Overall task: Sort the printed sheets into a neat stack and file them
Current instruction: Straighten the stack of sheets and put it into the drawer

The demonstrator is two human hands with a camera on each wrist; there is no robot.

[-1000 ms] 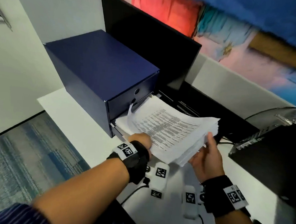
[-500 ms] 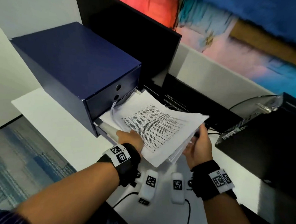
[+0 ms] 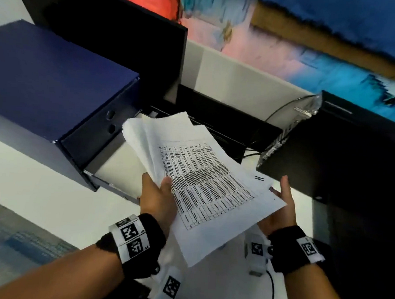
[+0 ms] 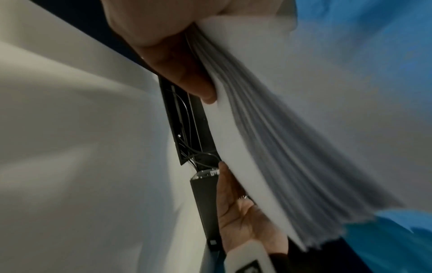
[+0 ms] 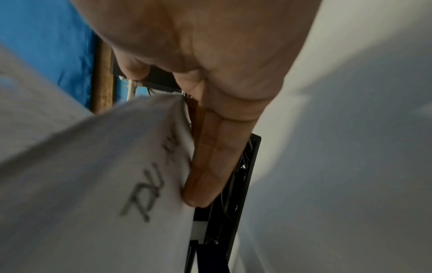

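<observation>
A thick stack of printed sheets (image 3: 204, 179) hangs in the air in front of the dark blue drawer box (image 3: 46, 84), its sheets fanned and skewed. The top sheet carries a printed table. My left hand (image 3: 160, 193) grips the stack's near left edge, thumb on top and fingers underneath. The left wrist view shows the same stack (image 4: 280, 147) splayed into layers. My right hand (image 3: 283, 199) lies open against the stack's right edge, with straight fingers (image 5: 210, 157) alongside the paper (image 5: 93, 166). The box's bottom drawer (image 3: 118, 165) stands pulled out, its pale inside showing.
The box sits on a white desk (image 3: 41, 187) whose left edge drops to a blue carpet. A black monitor (image 3: 119, 42) stands behind the box. A black device (image 3: 340, 152) with cables is at the right. A black cable tray (image 3: 216, 118) runs along the back.
The stack has come away from the drawer mouth toward me and its sheets have slid apart. My right hand has let go of the edge and now lies flat against it.
</observation>
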